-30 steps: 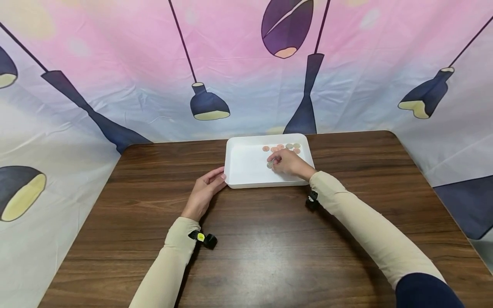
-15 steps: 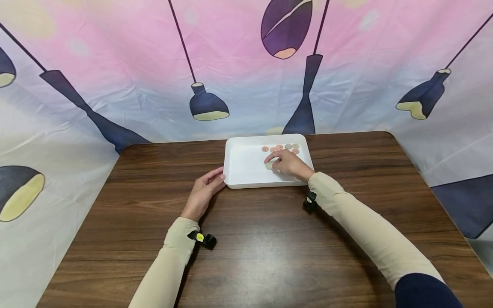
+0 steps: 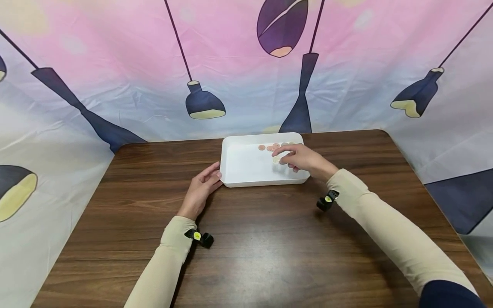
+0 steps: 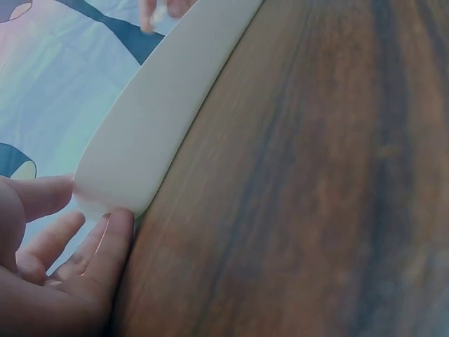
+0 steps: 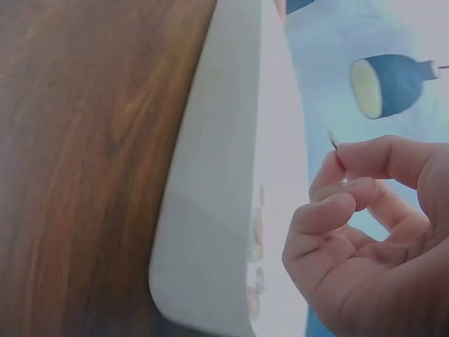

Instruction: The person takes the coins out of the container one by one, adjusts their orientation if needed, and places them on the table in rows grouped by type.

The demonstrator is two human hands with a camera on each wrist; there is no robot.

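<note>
Head view: a white tray [image 3: 246, 169] lies on the worktop [image 3: 269, 248], toward its far edge, near a lamp-printed backdrop [image 3: 231, 64]. The right hand [image 3: 304, 159] hangs above the tray's right half, its grip pinching one pale coin [image 3: 276, 159] between thumb and forefinger; the coin is lifted clear of the tray floor. The other coins [image 3: 271, 147] lie clustered along the tray's far wall, just beyond the hand.

Right wrist view: the coin [image 5: 332, 140] shows edge-on at the fingertips [image 5: 330, 172], the remaining fingers curled loosely below, a hold that probably keeps so thin a disc from slipping.

Left wrist view: the left hand [image 4: 49, 274] has its grip spread, straight fingers [image 4: 112, 242] laid against the tray's near-left corner [image 4: 105, 200], apparently bracing the light tray against sliding.

Edges and room: the tray's low wall stands between the coins and the worktop. Bare wood lies left, right and on the near side of the tray; behind it only a narrow strip remains before the backdrop.
</note>
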